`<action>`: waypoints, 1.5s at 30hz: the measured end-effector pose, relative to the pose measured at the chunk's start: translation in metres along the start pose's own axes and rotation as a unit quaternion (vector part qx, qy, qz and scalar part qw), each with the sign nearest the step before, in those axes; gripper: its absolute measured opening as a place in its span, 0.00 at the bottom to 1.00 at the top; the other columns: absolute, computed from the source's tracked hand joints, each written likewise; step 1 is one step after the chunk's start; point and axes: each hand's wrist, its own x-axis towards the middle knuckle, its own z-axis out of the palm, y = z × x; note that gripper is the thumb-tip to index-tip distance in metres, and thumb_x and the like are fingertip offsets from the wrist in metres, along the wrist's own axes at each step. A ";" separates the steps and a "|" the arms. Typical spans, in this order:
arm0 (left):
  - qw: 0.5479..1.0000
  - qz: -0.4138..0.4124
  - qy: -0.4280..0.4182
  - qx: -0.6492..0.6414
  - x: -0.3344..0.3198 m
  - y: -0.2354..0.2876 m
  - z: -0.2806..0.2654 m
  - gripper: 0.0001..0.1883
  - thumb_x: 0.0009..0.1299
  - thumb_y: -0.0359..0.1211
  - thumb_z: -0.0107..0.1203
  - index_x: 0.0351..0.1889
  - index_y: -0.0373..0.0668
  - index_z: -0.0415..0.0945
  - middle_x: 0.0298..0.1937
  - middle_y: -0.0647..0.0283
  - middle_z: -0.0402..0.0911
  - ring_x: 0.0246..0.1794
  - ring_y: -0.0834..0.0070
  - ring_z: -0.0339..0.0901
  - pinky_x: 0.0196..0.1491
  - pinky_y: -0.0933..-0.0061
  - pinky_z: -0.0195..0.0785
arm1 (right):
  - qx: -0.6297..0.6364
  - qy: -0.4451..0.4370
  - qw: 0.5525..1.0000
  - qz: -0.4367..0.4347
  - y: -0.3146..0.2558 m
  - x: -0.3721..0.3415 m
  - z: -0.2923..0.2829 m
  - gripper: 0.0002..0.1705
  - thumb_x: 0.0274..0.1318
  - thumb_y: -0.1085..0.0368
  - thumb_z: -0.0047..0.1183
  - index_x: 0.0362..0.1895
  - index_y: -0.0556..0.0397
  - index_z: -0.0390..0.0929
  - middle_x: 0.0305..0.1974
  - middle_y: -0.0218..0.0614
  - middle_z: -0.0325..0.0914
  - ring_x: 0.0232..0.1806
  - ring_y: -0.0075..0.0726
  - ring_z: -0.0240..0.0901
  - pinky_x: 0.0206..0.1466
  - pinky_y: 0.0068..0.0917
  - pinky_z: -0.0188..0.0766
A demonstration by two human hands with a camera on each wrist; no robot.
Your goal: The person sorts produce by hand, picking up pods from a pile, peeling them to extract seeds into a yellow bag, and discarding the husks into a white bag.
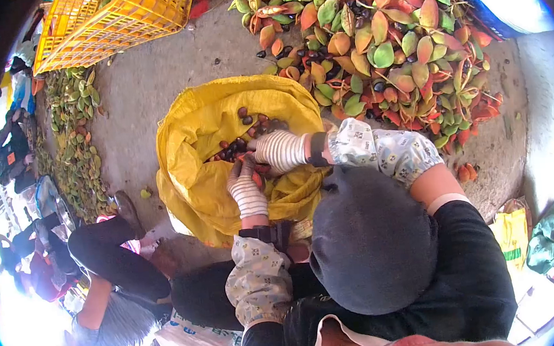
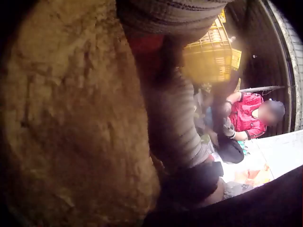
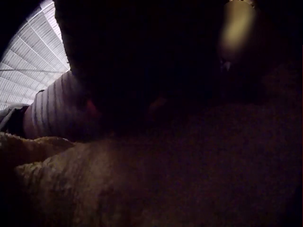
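A wide-mouthed yellow woven sack (image 1: 187, 125) stands in front of the person, with dark brown seeds (image 1: 229, 152) lying inside. Over its opening, the left hand (image 1: 247, 192), in a striped glove, holds a red seed pod (image 1: 256, 177). The right hand (image 1: 282, 151), gloved alike, is right beside it at the pod, its fingertips mostly hidden. In the left wrist view, sack fabric (image 2: 80, 113) fills the left side and a striped glove (image 2: 177, 123) shows close up. The right wrist view is mostly dark, with a striped glove (image 3: 57, 109) above the sack's edge.
A large heap of green and red pods (image 1: 378, 45) with dark seeds lies at the upper right. A yellow plastic crate (image 1: 119, 28) stands at the upper left, above a strip of greenish pods (image 1: 77, 151). Another person (image 1: 115, 279) sits at the left. Bags (image 1: 546, 235) lie at the right.
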 end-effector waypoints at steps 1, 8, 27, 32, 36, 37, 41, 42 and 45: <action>1.000 0.005 -0.001 -0.008 0.000 -0.001 0.000 0.13 0.70 0.35 0.56 0.44 0.34 0.77 0.35 0.63 0.79 0.33 0.74 0.74 0.37 0.74 0.67 | -0.001 -0.001 1.000 0.006 -0.001 -0.001 0.000 0.20 0.49 0.54 0.56 0.44 0.50 0.78 0.45 0.45 0.73 0.43 0.54 0.75 0.44 0.45 0.73; 0.991 0.090 0.094 -0.031 0.004 0.020 -0.018 0.19 0.60 0.37 0.67 0.45 0.36 0.79 0.38 0.66 0.80 0.33 0.75 0.75 0.38 0.75 0.69 | 0.067 0.047 0.996 -0.021 0.005 -0.014 0.000 0.20 0.48 0.55 0.58 0.46 0.46 0.81 0.47 0.45 0.73 0.50 0.54 0.72 0.52 0.45 0.69; 0.756 0.501 0.371 0.201 -0.350 0.228 -0.198 0.15 0.60 0.31 0.64 0.44 0.39 0.79 0.34 0.62 0.82 0.31 0.78 0.77 0.39 0.77 0.70 | -0.036 0.127 0.915 0.383 0.157 -0.072 -0.069 0.26 0.64 0.52 0.45 0.58 0.57 0.71 0.50 0.53 0.77 0.51 0.55 0.74 0.53 0.40 0.70; 0.555 0.097 0.541 0.625 -0.388 0.204 -0.323 0.35 0.56 0.53 0.63 0.57 0.42 0.74 0.51 0.51 0.78 0.52 0.55 0.74 0.57 0.62 0.65 | -0.053 0.163 0.927 0.335 0.147 -0.082 -0.056 0.24 0.61 0.55 0.47 0.57 0.55 0.71 0.50 0.52 0.77 0.53 0.54 0.73 0.54 0.41 0.69; 0.573 0.176 0.514 0.614 -0.386 0.202 -0.294 0.36 0.55 0.50 0.64 0.59 0.42 0.72 0.60 0.50 0.72 0.61 0.55 0.68 0.63 0.60 0.59 | -0.052 0.185 0.935 0.298 0.136 -0.085 -0.043 0.23 0.59 0.57 0.49 0.56 0.53 0.72 0.51 0.51 0.77 0.54 0.54 0.72 0.55 0.41 0.67; 0.585 0.258 0.470 0.608 -0.379 0.210 -0.275 0.33 0.56 0.47 0.65 0.57 0.41 0.74 0.58 0.50 0.74 0.59 0.57 0.69 0.62 0.61 0.60 | -0.049 0.196 0.934 0.296 0.135 -0.089 -0.040 0.23 0.59 0.58 0.49 0.56 0.53 0.72 0.51 0.51 0.77 0.54 0.54 0.72 0.56 0.42 0.67; 0.774 0.450 0.192 0.402 -0.353 0.244 -0.157 0.19 0.59 0.27 0.62 0.51 0.37 0.77 0.51 0.60 0.79 0.43 0.71 0.76 0.53 0.73 0.65 | -0.068 0.209 0.929 0.297 0.140 -0.080 -0.056 0.21 0.57 0.57 0.50 0.52 0.52 0.74 0.50 0.57 0.74 0.55 0.63 0.68 0.55 0.45 0.66; 0.797 0.444 0.131 0.388 -0.345 0.253 -0.131 0.20 0.58 0.26 0.63 0.50 0.37 0.77 0.51 0.59 0.79 0.46 0.70 0.76 0.54 0.72 0.65 | -0.076 0.198 0.937 0.278 0.107 -0.080 -0.079 0.22 0.56 0.56 0.52 0.52 0.52 0.75 0.50 0.57 0.74 0.54 0.63 0.68 0.55 0.45 0.66; 0.817 0.429 0.025 0.384 -0.314 0.261 -0.062 0.21 0.55 0.26 0.65 0.48 0.35 0.77 0.51 0.56 0.79 0.53 0.66 0.75 0.58 0.69 0.65 | 0.029 0.238 0.906 0.349 0.068 -0.078 -0.116 0.31 0.47 0.54 0.63 0.52 0.60 0.74 0.51 0.55 0.76 0.53 0.56 0.72 0.56 0.40 0.68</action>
